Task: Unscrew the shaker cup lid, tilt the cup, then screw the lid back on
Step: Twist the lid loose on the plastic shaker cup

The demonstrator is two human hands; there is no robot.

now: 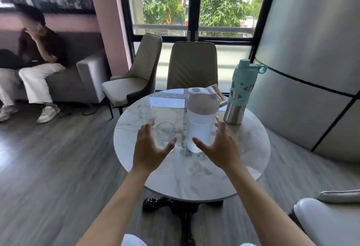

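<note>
We see a round marble table (pixel 194 177) on grey wood floor (pixel 48 158), two beige chairs (pixel 191 66) before a bright window (pixel 194 2).

One round table (pixel 243 148). One shaker cup (pixel 200 126), one empty glass (pixel 165 133), one steel bottle (pixel 241 93). Two chairs far side (pixel 136 74) (pixel 192 66). Two hands (pixel 150 148) (pixel 222 146). One person on sofa, far left (pixel 39 54).

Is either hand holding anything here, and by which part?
Nothing is held. Left hand and right hand are open, near the shaker cup but not gripping it.
</note>
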